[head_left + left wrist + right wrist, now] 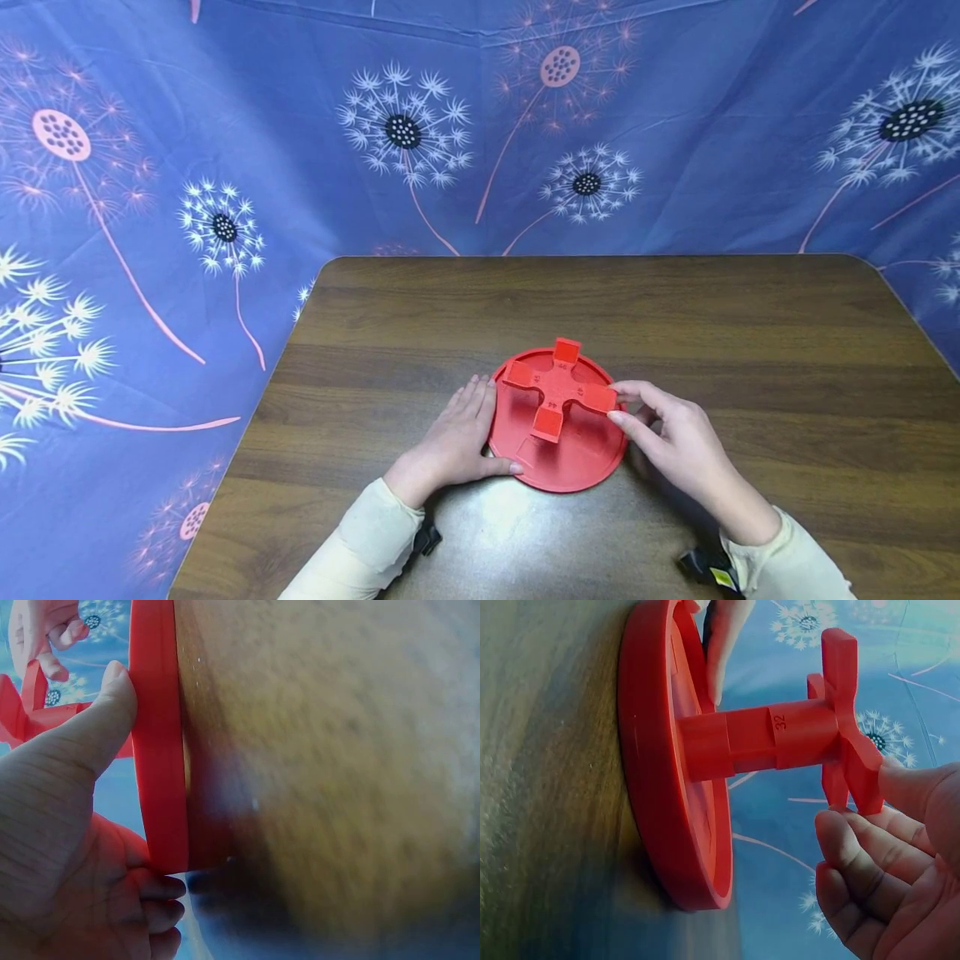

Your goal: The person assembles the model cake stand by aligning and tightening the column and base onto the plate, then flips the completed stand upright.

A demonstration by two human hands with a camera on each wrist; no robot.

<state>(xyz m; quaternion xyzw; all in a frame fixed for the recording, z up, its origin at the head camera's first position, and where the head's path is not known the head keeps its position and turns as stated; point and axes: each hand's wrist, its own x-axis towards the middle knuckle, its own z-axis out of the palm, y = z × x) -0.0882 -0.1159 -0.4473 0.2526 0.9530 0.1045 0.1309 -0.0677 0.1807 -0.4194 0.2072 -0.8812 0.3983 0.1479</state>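
A red round disc (pixel 570 477) lies flat on the brown wooden table (pixel 675 317). From its middle rises a red post (pixel 772 739) marked 32, topped by a red cross-shaped piece (pixel 558 385). My right hand (pixel 617 403) pinches the right arm of the cross (pixel 847 720) between thumb and forefinger. My left hand (pixel 474 433) lies with straight fingers along the disc's left edge, its thumb (pixel 97 720) pressed against the rim (pixel 157 750). One left finger (pixel 724 645) shows behind the disc in the right wrist view.
The table's bare wood stretches far behind and to both sides of the disc. A blue cloth (pixel 225 167) printed with dandelions hangs behind and to the left of the table. Black wrist straps (pixel 705 567) sit at my cuffs.
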